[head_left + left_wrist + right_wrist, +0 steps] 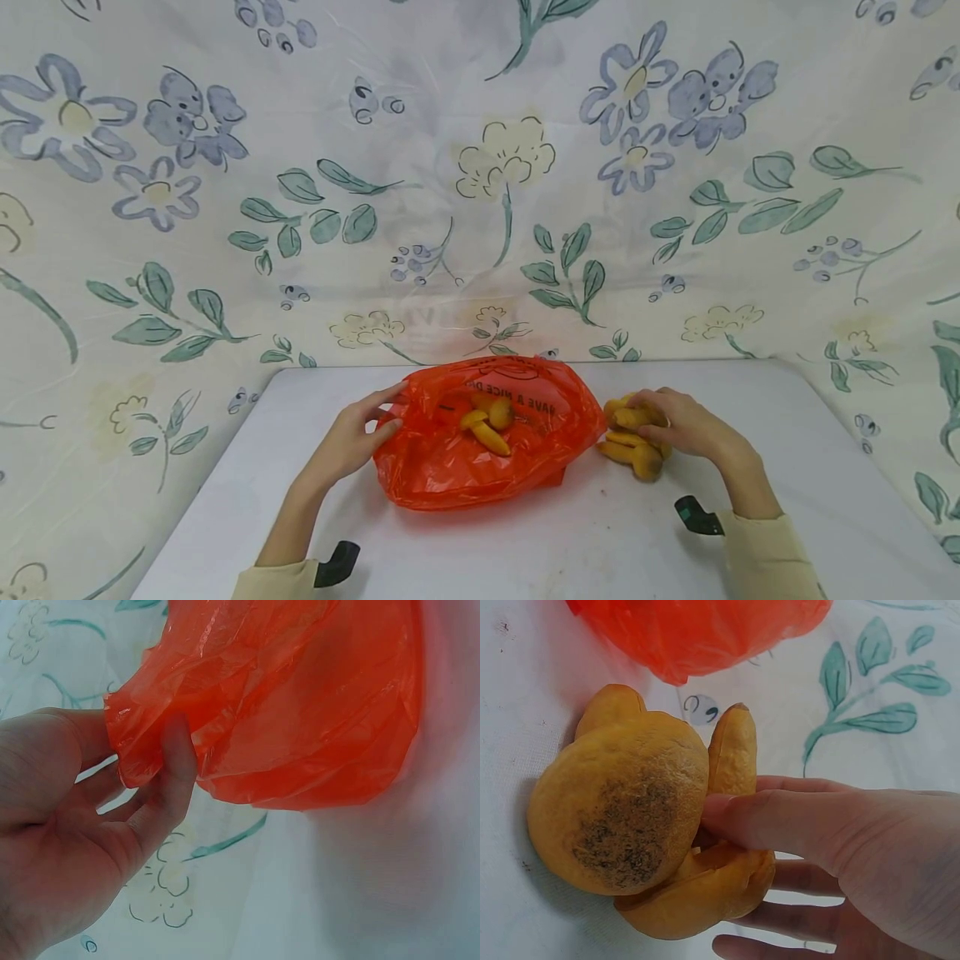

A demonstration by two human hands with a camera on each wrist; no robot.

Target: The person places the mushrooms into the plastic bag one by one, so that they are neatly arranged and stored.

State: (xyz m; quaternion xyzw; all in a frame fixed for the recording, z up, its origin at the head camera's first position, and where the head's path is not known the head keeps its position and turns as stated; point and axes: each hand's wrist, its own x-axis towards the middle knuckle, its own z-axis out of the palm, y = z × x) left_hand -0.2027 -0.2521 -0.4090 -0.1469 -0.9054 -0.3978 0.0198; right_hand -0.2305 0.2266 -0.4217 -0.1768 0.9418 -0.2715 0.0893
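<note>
An orange-red plastic bag (pixel 438 477) lies on the white table with its mouth spread wide. Inside it rest a few yellow mushrooms (pixel 491 438). My left hand (pixel 347 442) pinches the bag's left rim between thumb and fingers; the thin film (pixel 300 712) hangs from that grip in the left wrist view. To the right of the bag is a small pile of yellow mushrooms (pixel 647 463). There my right hand (pixel 693 427) holds a mushroom (pixel 733 754), thumb in front and fingers behind. A round cap (pixel 622 806) with a dark patch sits beside the thumb.
The white tabletop (pixel 480 554) extends in front of the bag and to both sides, with small dark specks on it. Behind it hangs a floral cloth (pixel 450 183). A dark wrist device (pixel 337 564) shows near the left sleeve and another (pixel 697 517) near the right.
</note>
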